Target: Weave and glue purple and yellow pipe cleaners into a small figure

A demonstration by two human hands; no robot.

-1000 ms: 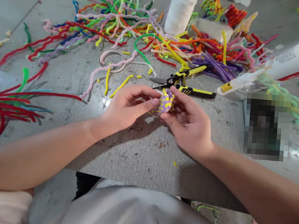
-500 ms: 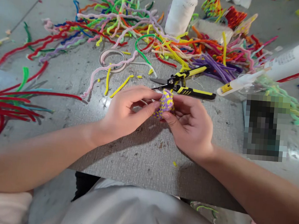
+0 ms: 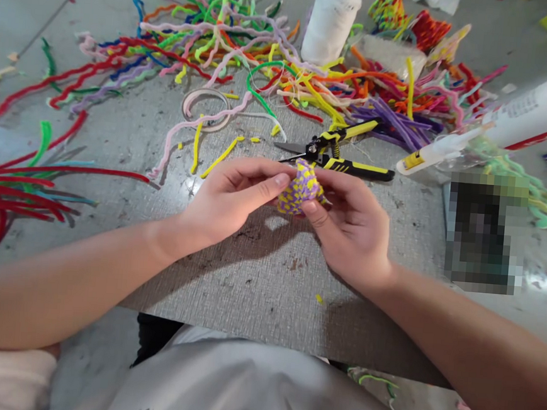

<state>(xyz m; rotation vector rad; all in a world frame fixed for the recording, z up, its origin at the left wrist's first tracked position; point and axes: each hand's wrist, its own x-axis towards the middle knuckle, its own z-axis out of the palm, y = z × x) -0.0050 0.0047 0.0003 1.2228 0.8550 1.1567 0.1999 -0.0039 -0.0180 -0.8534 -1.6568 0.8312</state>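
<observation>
A small woven piece in purple and yellow (image 3: 298, 191) is held between both hands above the grey table (image 3: 229, 290). My left hand (image 3: 239, 196) pinches its left side, thumb on the near face. On the right side, my right hand (image 3: 350, 224) grips it with the thumb at its lower edge and curled fingers behind. Just beyond the hands lie black and yellow cutters (image 3: 339, 150), their blades pointing left. Short yellow stem pieces (image 3: 223, 157) and a tape roll (image 3: 206, 109) rest beyond my left hand.
A heap of coloured fuzzy stems (image 3: 211, 36) spans the far side. A white bottle (image 3: 330, 26) stands behind it. At the right are a glue bottle (image 3: 531, 111) and a blurred dark item (image 3: 479, 234). Red stems (image 3: 18, 197) lie at the left.
The woven piece has turned and shows a wider face. My left thumb has shifted up and left on it, and my right thumb has moved slightly right.
</observation>
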